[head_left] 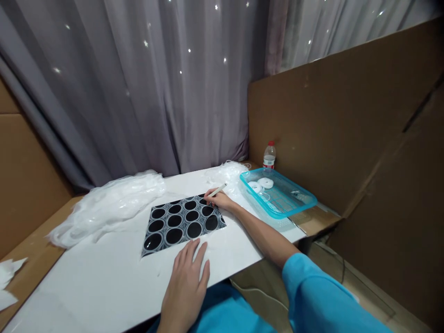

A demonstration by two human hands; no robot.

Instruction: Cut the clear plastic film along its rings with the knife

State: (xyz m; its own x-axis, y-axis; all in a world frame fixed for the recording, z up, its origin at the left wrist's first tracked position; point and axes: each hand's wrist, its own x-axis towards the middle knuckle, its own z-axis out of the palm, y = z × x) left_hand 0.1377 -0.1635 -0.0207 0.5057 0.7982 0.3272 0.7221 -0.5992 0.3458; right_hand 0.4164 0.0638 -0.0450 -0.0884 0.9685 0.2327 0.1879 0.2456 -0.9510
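Note:
A dark sheet (182, 221) with rows of black circles ringed in grey lies flat on the white table. My right hand (219, 200) rests at its far right corner, fingers closed round a pale pen (217, 189). The pen slants up to the right, and its tip is too small to make out against the sheet. Near the sheet's front edge, my left hand (187, 280) lies palm down with its fingers stretched out. Nothing is in it, and its fingertips come close to the sheet's lower border.
Bundled white translucent material (116, 203) covers the table's back left, with a smaller clear pile (227, 172) behind my right hand. At right, a blue plastic basket (277, 213) holds white rolls (265, 183). Behind it stands a red-capped bottle (269, 156). Cardboard panels (333, 120) and a grey curtain (138, 92) surround the table.

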